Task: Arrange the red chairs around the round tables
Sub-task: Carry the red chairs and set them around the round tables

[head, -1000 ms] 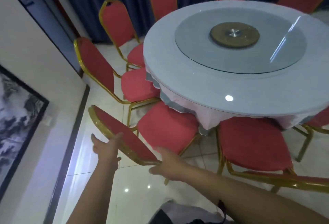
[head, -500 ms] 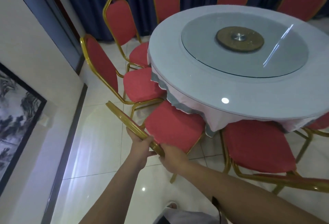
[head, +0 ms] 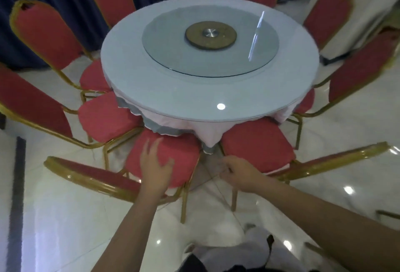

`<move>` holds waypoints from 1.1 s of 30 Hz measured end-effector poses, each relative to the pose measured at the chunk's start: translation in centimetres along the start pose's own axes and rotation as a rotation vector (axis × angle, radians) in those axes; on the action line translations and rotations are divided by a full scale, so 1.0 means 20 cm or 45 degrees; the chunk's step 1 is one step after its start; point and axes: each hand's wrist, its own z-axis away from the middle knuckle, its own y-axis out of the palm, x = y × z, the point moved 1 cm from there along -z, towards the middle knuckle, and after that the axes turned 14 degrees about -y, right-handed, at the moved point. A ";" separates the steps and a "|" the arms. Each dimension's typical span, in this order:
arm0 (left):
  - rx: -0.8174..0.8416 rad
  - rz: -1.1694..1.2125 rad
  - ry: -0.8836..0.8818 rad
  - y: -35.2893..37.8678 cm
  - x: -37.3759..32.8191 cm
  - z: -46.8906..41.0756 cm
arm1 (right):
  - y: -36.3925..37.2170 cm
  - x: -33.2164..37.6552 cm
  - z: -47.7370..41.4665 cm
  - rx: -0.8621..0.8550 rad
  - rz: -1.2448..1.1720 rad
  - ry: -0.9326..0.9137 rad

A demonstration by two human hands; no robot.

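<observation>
Two red padded chairs with gold metal frames (head: 164,159) are being tucked under the round white-clothed table (head: 194,90), the left hand (head: 157,169) spread above one seat, the right hand (head: 240,174) loosely curled, holding nothing, likely reaching next for the neighbouring chair (head: 257,144).

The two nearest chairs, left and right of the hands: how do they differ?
The left near chair has the left hand spread over its seat; the right near chair has no hand over its seat, and the right hand is curled beside it. The left chair's backrest runs toward the lower left, the right chair's toward the right. Both are red with gold frames, facing the round table.
</observation>
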 end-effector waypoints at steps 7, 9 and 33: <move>0.862 -0.180 -0.035 0.74 -0.37 0.05 | -0.70 -0.52 0.20 -0.020 0.120 0.125; 0.954 -0.196 -0.084 0.97 -0.50 0.08 | -0.90 -0.71 0.28 -0.068 0.112 0.146; 1.425 -0.327 -0.362 1.61 -1.04 0.03 | -1.59 -1.76 0.73 0.709 0.331 -0.151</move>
